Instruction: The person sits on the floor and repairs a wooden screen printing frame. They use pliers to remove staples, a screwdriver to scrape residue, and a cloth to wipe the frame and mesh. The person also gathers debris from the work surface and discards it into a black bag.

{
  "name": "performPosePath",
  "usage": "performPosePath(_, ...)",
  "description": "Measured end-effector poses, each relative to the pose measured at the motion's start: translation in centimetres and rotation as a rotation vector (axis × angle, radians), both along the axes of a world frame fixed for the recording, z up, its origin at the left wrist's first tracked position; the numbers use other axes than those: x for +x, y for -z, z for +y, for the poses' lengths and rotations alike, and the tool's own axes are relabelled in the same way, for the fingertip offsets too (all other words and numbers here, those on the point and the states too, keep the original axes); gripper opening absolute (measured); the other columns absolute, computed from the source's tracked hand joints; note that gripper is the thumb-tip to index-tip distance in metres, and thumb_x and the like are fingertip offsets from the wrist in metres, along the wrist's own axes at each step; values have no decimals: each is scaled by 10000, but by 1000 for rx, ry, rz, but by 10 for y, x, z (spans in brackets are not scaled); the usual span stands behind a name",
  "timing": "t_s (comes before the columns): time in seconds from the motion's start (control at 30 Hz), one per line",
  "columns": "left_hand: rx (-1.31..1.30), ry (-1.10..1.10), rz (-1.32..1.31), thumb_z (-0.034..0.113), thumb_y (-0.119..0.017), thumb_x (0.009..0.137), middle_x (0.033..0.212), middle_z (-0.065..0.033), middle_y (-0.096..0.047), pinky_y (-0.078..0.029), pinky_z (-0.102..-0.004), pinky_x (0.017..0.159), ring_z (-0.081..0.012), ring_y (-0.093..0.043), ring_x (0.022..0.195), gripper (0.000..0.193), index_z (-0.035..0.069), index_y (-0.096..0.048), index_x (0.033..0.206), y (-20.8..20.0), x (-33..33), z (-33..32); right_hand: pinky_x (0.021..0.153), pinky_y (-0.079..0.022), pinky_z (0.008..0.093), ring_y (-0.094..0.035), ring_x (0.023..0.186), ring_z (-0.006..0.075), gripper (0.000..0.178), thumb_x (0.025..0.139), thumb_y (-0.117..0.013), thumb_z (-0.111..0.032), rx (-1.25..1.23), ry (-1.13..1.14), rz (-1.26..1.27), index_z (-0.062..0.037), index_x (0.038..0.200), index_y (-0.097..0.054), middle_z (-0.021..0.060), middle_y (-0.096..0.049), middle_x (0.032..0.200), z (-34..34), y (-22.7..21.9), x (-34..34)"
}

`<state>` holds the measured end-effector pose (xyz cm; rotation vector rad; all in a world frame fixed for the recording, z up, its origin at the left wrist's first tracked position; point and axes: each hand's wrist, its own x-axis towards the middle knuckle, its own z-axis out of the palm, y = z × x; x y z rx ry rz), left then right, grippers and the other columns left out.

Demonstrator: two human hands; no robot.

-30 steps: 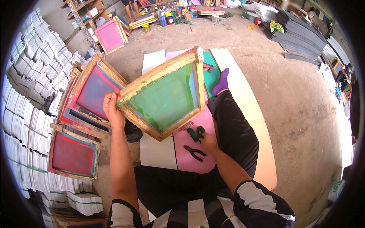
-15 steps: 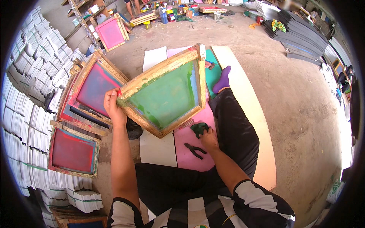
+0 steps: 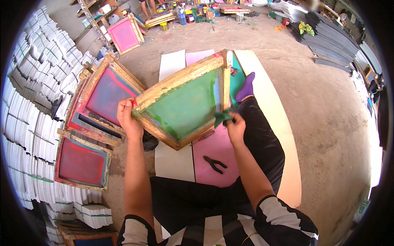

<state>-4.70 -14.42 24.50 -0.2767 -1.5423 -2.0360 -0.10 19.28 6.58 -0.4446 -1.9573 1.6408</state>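
My left hand (image 3: 129,119) grips the left corner of a wooden screen-printing frame (image 3: 184,104), which I hold tilted above the sheets. Its mesh is stained green, and paint marks the wood. In my right hand (image 3: 236,129), closed fingers pinch a dark green cloth (image 3: 222,118) at the frame's lower right edge. Whether the cloth touches the wood is hard to tell. Black-handled pliers (image 3: 215,165) lie on the pink sheet (image 3: 205,178) between my legs. Part of a reddish tool (image 3: 206,135) shows below the frame's edge.
Other printing frames (image 3: 110,91) lean at the left, with one red-meshed frame (image 3: 82,162) nearer me. Stacked white sheets (image 3: 28,123) line the left side. Dark sheets (image 3: 328,41) are piled at the far right. Paint containers (image 3: 189,16) stand at the back beside a person's legs (image 3: 148,8).
My right hand has lifted the green cloth off the pink sheet and brought it up to the frame's lower right edge. My left hand keeps its grip on the frame.
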Motion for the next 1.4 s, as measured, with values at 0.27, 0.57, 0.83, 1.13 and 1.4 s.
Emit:
performPosePath(0.27,-41,-23,-1,199,-571,998,929,-52,-607,-473,-306,854,-149,-572,899,167,36,-594,975,0,6,-3,796,-531,387,-637,956,338,336,880,-674,22,177,325,595,41,1216,-687,220,-597,1141,-57,-168,-73)
performPosePath(0.57,-52,33,-12,197,-570,1000,955,-45,-590,-472,-300,873,-142,-565,910,152,45,-569,1005,2,0,-9,845,-516,434,-620,1000,372,410,824,-643,62,327,93,599,44,1233,-664,209,-612,1071,-151,-158,-59)
performPosePath(0.83,28,53,-30,169,-598,995,944,-16,-601,-406,-260,878,-102,-520,907,131,40,-610,980,-4,6,-1,751,-495,431,-557,811,343,495,811,-621,80,500,22,745,-31,1292,-663,155,-548,896,-190,-145,-37)
performPosePath(1.13,-16,49,-21,182,-560,1018,984,-10,-590,-398,-262,897,-102,-512,940,140,50,-604,1005,2,4,-2,704,-476,380,-536,847,292,639,743,-649,140,303,-7,709,-45,1354,-639,155,-522,949,-160,-157,-52)
performPosePath(1.4,-183,74,-52,269,-492,1050,1022,-29,-580,-402,-277,932,-113,-515,983,231,61,-589,1063,-9,16,-7,753,-507,430,-548,842,366,566,764,-627,73,641,-170,839,-3,1325,-638,171,-535,909,-224,-131,-13)
